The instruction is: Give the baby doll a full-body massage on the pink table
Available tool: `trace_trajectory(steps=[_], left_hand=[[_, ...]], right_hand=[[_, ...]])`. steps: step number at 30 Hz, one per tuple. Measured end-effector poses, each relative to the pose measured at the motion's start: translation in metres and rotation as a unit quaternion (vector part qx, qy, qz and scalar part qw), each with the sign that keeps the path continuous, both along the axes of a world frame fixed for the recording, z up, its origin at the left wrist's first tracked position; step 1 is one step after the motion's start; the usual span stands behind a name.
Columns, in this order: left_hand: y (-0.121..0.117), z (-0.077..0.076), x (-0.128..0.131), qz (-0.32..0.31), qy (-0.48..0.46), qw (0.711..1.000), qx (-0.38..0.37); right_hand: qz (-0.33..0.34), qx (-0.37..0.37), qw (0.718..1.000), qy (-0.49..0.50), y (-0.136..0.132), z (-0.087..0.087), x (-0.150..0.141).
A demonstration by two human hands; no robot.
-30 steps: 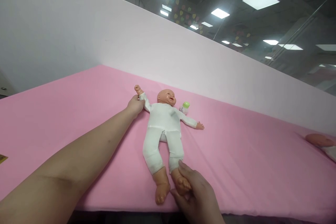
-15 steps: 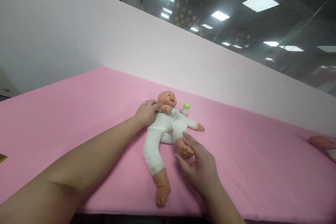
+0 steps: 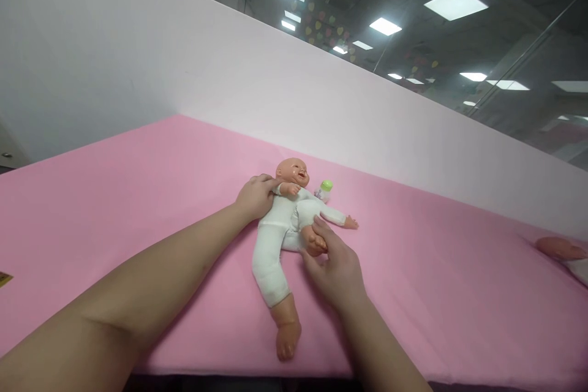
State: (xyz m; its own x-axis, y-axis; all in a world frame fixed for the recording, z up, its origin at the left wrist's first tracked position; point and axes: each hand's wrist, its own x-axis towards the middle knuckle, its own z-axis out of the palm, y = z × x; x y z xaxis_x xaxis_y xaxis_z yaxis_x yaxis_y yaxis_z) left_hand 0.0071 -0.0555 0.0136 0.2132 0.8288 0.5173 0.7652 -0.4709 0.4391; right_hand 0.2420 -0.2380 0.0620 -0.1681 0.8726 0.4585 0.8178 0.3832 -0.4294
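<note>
Doll (image 3: 275, 214) in white cloth lies on its back on the pink tabletop (image 3: 441, 294), head toward the pale wall (image 3: 321, 104), feet toward the near edge; left hand (image 3: 257, 197) beside the doll's shoulder, grip closed on the sleeved arm there, this arm folded across the chest with its small fist (image 3: 290, 189) below the chin; right hand (image 3: 335, 266) grip narrow, holding the other side's lower leg at the foot (image 3: 315, 242), knee bent up over the belly; remaining leg (image 3: 269, 266) extended, remaining arm (image 3: 334, 215) outstretched; small bottle with green cap (image 3: 324, 190) near the head, beyond the outstretched arm; second doll (image 3: 560, 248) at the right border, partly cut off.
</note>
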Motion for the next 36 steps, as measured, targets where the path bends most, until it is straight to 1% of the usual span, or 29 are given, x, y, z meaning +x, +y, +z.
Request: trace_trajectory(steps=[2, 4, 7, 10, 13, 16, 19, 22, 24, 26, 28, 30, 33, 36], left_hand=[[0.006, -0.005, -0.005, 0.024, -0.082, 0.996, -0.026], [0.013, -0.011, -0.011, 0.061, -0.161, 0.983, -0.059], [0.027, -0.02, -0.02, 0.139, -0.26, 0.948, -0.118], [0.039, -0.028, -0.026, 0.201, -0.329, 0.907, -0.168], [0.046, -0.031, -0.029, 0.218, -0.375, 0.881, -0.191], [0.047, -0.033, -0.031, 0.215, -0.389, 0.875, -0.192], [0.047, -0.033, -0.031, 0.211, -0.392, 0.876, -0.185], [0.046, -0.031, -0.032, 0.208, -0.39, 0.877, -0.186], [0.045, -0.03, -0.032, 0.208, -0.383, 0.881, -0.183], [0.043, -0.028, -0.031, 0.207, -0.367, 0.89, -0.174], [0.038, -0.024, -0.03, 0.198, -0.332, 0.909, -0.157], [0.03, -0.018, -0.027, 0.172, -0.279, 0.936, -0.132], [0.016, -0.007, -0.019, 0.104, -0.178, 0.977, -0.063], [0.004, 0.002, -0.008, 0.041, -0.077, 0.996, -0.003]], right_hand=[[-0.002, 0.019, 1.0, 0.003, -0.012, 0.001, 0.002], [-0.002, 0.042, 0.999, 0.004, -0.025, -0.001, 0.005], [-0.006, 0.068, 0.998, -0.004, -0.046, -0.008, 0.009], [-0.01, 0.067, 0.998, -0.015, -0.066, -0.016, 0.016], [0.0, 0.052, 0.998, -0.026, -0.083, -0.024, 0.022], [0.009, 0.025, 0.999, -0.043, -0.092, -0.032, 0.027], [0.01, -0.002, 0.999, -0.053, -0.096, -0.042, 0.029], [0.018, -0.005, 0.998, -0.058, -0.097, -0.049, 0.029], [0.019, -0.001, 0.998, -0.06, -0.097, -0.051, 0.029], [0.015, 0.001, 0.998, -0.056, -0.096, -0.048, 0.028], [0.012, 0.012, 0.999, -0.049, -0.094, -0.042, 0.027], [0.012, 0.032, 0.998, -0.044, -0.09, -0.033, 0.025], [0.016, 0.073, 0.996, -0.044, -0.08, -0.016, 0.022], [0.022, 0.107, 0.993, -0.044, -0.064, 0.001, 0.018]])
